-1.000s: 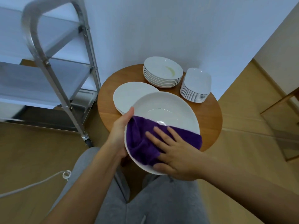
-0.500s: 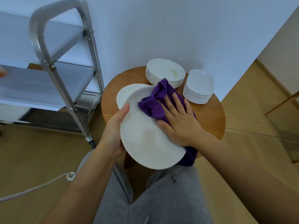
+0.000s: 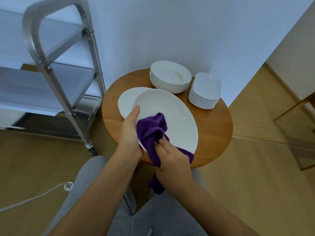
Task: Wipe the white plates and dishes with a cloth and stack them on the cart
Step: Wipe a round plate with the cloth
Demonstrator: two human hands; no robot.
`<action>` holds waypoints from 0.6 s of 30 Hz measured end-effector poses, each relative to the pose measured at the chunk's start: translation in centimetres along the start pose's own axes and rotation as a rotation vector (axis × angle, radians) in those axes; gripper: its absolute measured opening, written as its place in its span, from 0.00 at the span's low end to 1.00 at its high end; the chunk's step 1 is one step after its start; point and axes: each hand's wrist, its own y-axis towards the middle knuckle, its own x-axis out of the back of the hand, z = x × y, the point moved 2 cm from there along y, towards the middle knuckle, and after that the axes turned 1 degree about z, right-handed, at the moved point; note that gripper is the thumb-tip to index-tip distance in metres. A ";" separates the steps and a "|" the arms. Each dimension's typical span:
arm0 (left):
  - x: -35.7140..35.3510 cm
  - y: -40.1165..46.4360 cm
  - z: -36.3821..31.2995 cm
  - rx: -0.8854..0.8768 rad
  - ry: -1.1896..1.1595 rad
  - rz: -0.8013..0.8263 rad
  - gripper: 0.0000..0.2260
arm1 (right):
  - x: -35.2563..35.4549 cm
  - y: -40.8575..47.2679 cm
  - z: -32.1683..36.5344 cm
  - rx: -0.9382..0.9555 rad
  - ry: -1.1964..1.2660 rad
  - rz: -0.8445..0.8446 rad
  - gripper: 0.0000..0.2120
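One metal cart stands at the left, against the wall; two of its shelves are visible above a lower tray, all bare in view. One white cable lies on the wooden floor below it.

One round wooden table stands right of the cart, in the corner of the room. At the table's left edge lies one flat white plate, partly covered by the large white plate held tilted above it.

The left hand grips the left rim of the large white plate, thumb on its upper face, fingers hidden beneath. One purple cloth lies bunched on the near left part of that plate and hangs down past its near rim. The right hand holds the cloth, its fingers curled into the fabric and pressing it to the plate.

At the table's far edge stands one stack of round plates, roughly eight by the visible rims; the top one bears a yellowish smear. At the far right edge, just beside it, stands one stack of square dishes, about eleven, count uncertain.

The wall is pale; the person wears grey trousers.
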 end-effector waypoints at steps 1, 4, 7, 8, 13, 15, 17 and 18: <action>-0.1 0.0 -0.3 -0.032 0.015 0.019 0.15 | 0.6 0.3 0.1 0.046 0.024 -0.060 0.21; 0.1 -0.5 -2.1 -0.149 0.129 0.200 0.30 | 3.6 1.9 -0.7 -0.051 0.247 -0.082 0.16; 1.2 0.8 -3.0 -0.212 0.324 0.132 0.43 | 5.8 2.8 -2.4 -0.406 0.820 -0.077 0.18; 1.7 1.2 -3.0 -0.204 0.389 0.049 0.44 | 6.1 3.0 -3.0 -0.453 0.967 -0.106 0.22; 3.2 1.8 -1.2 0.008 -0.021 0.211 0.30 | 6.0 3.5 -4.3 -0.467 1.404 -0.159 0.30; 3.4 1.9 -1.5 -0.059 -0.051 0.195 0.26 | 5.6 3.2 -5.0 -0.526 1.424 -0.158 0.26; 3.2 2.0 -2.1 -0.119 0.010 0.131 0.22 | 5.3 2.8 -5.9 -0.603 1.347 -0.171 0.25; 3.0 2.0 -2.5 -0.141 0.056 0.091 0.23 | 5.2 2.7 -6.3 -0.639 1.244 -0.194 0.23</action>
